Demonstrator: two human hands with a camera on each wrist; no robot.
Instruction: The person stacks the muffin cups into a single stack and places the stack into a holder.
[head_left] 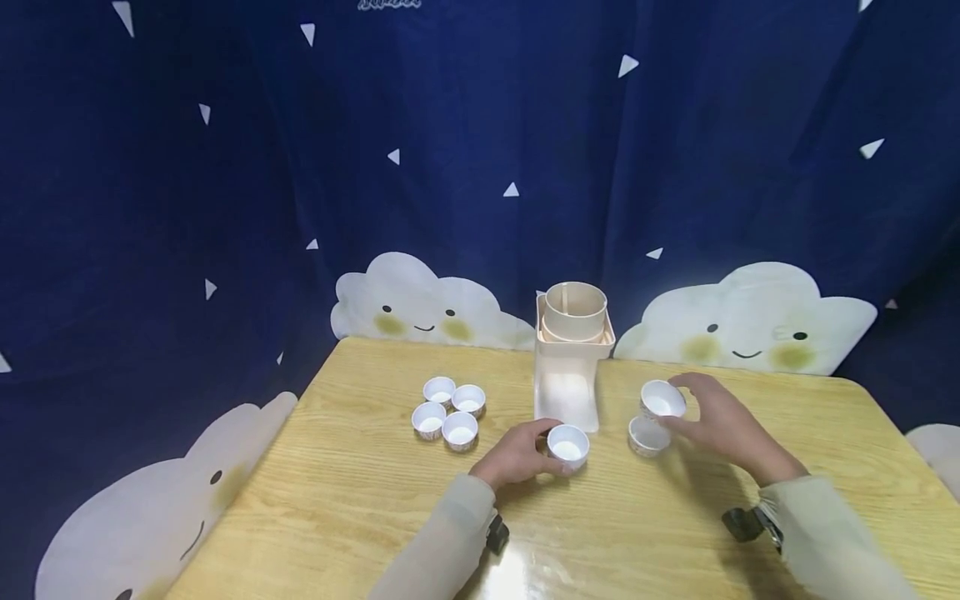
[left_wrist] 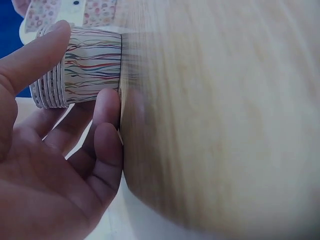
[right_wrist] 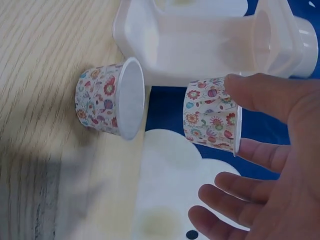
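My left hand (head_left: 517, 457) grips a stack of nested paper cups (left_wrist: 92, 65) with wavy coloured lines, its base close to the wooden table. Thumb and fingers lie on opposite sides of the stack. On the right, my right hand (head_left: 716, 421) pinches one paper cup (right_wrist: 210, 115) with a floral print by its rim. That cup is held up off the table, its mouth facing up. Below it stands a second floral cup (right_wrist: 102, 97), upright on the tabletop. Behind the left hand rises a cream plastic stand (head_left: 567, 392) with a round tube (head_left: 574, 312) on top.
Several white-lined paper cups (head_left: 460, 432) stand upright in a close cluster left of the stand. The wooden table (head_left: 360, 492) has rounded back corners. A dark blue curtain (head_left: 450, 167) with white triangles and smiling clouds hangs behind it.
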